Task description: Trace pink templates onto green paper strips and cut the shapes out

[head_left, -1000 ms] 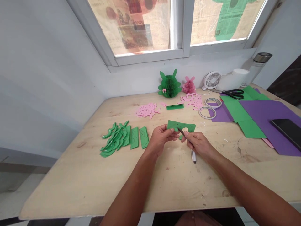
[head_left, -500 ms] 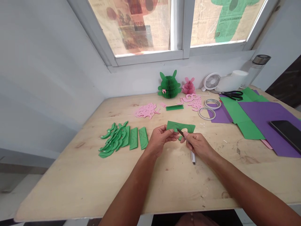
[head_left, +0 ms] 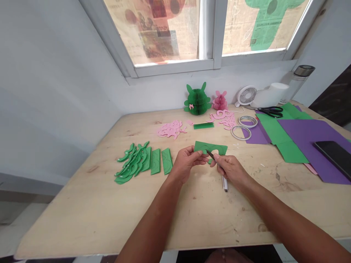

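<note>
My left hand (head_left: 189,160) pinches the left end of a green paper strip (head_left: 201,146), which has curved lines drawn on it and a rounded bite cut from its lower edge. In my right hand (head_left: 229,167) are small scissors (head_left: 210,153); their dark blades point up and left and meet the strip's lower edge. My fingers hide most of the scissor handles. A small green scrap (head_left: 210,161) shows just below the blades. On the table under my right hand lies a white pen (head_left: 225,183), partly covered.
Left of my hands are green strips (head_left: 155,162) and a pile of curved green cutouts (head_left: 133,164). Behind lie pink scraps (head_left: 170,129), a folded green strip (head_left: 203,125), tape rolls (head_left: 241,138) and green (head_left: 197,100) and pink (head_left: 219,100) paper figures. Black-handled scissors (head_left: 270,110) and a phone (head_left: 333,155) rest rightward.
</note>
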`<action>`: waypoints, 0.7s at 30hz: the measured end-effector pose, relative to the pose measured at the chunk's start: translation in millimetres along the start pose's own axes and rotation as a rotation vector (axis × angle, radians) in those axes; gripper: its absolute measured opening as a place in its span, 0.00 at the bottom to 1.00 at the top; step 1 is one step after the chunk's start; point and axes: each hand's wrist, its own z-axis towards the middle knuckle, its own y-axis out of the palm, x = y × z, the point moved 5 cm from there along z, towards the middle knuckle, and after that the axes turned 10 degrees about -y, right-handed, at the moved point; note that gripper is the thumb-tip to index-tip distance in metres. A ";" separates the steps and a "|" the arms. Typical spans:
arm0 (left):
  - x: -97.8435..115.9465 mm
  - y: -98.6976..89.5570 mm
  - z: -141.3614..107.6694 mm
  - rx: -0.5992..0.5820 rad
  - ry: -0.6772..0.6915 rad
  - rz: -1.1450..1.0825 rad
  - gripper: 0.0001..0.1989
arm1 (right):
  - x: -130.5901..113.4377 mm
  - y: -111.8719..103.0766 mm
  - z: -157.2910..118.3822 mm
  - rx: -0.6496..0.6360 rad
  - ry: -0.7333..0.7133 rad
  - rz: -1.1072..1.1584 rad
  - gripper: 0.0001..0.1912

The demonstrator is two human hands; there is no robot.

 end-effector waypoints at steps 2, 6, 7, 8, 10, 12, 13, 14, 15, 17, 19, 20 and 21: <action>0.2 0.2 -0.3 0.002 0.001 0.001 0.13 | -1.1 0.1 -0.2 -0.001 -0.006 -0.006 0.27; 0.5 0.3 -0.5 0.005 0.002 0.003 0.13 | -0.4 -0.1 -0.1 -0.005 -0.006 -0.007 0.27; 0.5 0.4 -0.5 0.004 0.001 0.004 0.13 | 0.0 -0.1 -0.1 -0.006 -0.006 -0.009 0.27; 0.5 0.4 -0.5 0.002 0.001 0.003 0.12 | 0.4 -0.1 0.0 -0.007 -0.009 -0.012 0.27; 0.5 0.5 -0.4 0.001 0.001 0.001 0.12 | 0.7 0.0 0.1 -0.008 -0.017 -0.018 0.27; 0.5 0.3 -0.4 0.002 0.002 0.005 0.12 | 0.7 0.1 0.0 -0.006 -0.018 -0.018 0.27; 0.5 0.2 -0.3 0.003 0.003 0.009 0.13 | 0.4 0.1 0.0 -0.005 -0.017 -0.018 0.27; 0.5 0.0 -0.2 0.003 0.005 0.014 0.13 | 0.0 0.1 -0.1 -0.005 -0.017 -0.019 0.27; 0.6 -0.2 -0.2 0.003 0.006 0.017 0.13 | -0.5 0.1 -0.2 -0.005 -0.016 -0.023 0.27; 0.8 -1.0 -0.2 0.002 0.005 0.022 0.13 | -1.9 0.0 -0.5 -0.006 -0.016 -0.040 0.27; 1.3 -2.0 -0.4 0.001 0.001 0.030 0.13 | -3.7 -0.1 -0.8 -0.007 -0.022 -0.065 0.27; 1.6 -2.5 -0.5 -0.001 -0.002 0.036 0.12 | -4.7 -0.2 -0.8 -0.006 -0.030 -0.081 0.27; 2.0 -3.0 -0.7 -0.002 -0.006 0.043 0.12 | -5.7 -0.3 -0.8 -0.006 -0.040 -0.099 0.27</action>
